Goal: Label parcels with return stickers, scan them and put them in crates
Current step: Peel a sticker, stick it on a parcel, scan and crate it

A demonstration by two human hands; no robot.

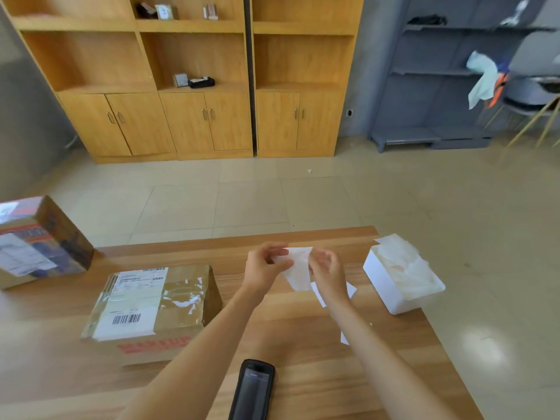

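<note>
Both hands are raised over the middle of the wooden table (303, 344) with a white sticker sheet (298, 268) between them. The left hand (265, 269) pinches the sheet's left edge between thumb and fingers; the right hand (328, 272) has its fingers curled at the right edge. A taped cardboard parcel (154, 310) with a barcode label lies left of the hands, and a handheld scanner (253, 389) near the front edge. A white box (397, 277) of papers sits to the right, and a second parcel (39, 241) at far left.

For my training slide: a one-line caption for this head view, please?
Both hands, left hand and right hand, hold a sticker sheet above the table.
</note>
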